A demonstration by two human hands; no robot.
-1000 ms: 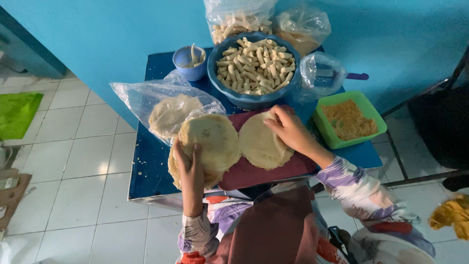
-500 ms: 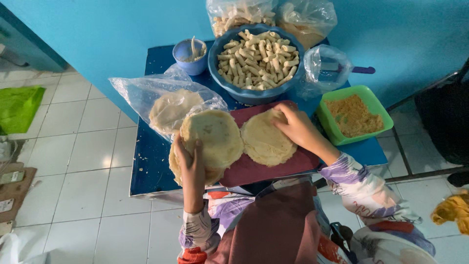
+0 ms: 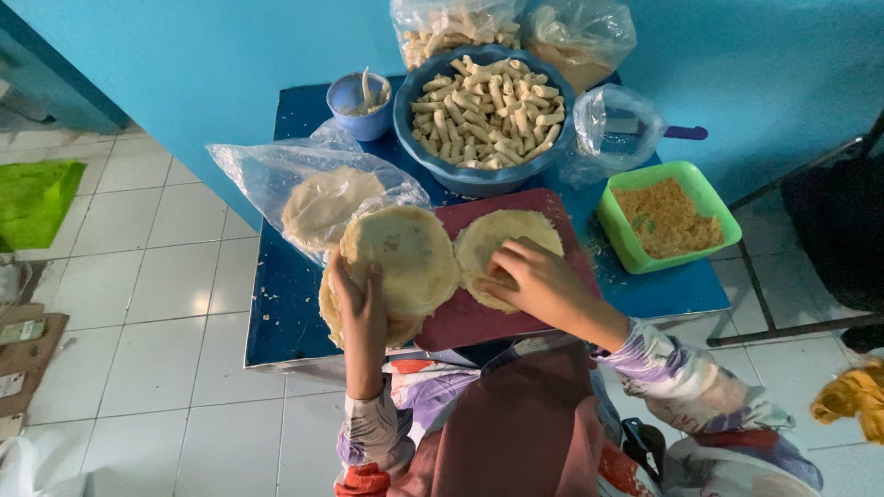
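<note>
My left hand (image 3: 362, 306) grips the near edge of a stack of round pale wrappers (image 3: 398, 260), lifting the top ones at the left side of a dark red cutting board (image 3: 516, 317). My right hand (image 3: 531, 281) rests with fingers bent on a single round wrapper (image 3: 497, 241) lying flat on the board. Just beyond the board stands a blue bowl (image 3: 479, 175) heaped with several pale rolled sticks (image 3: 483, 110).
A clear bag with more wrappers (image 3: 318, 202) lies left. A green tub of brown crumbs (image 3: 668, 221) sits right, a small blue cup (image 3: 359, 97) behind, plastic bags (image 3: 612, 129) at the back. All rest on a small blue table (image 3: 285, 304) against a blue wall; white tiled floor around.
My right hand has slid from the far right edge of the single wrapper toward its middle and nearer side. The left hand stays on the stack.
</note>
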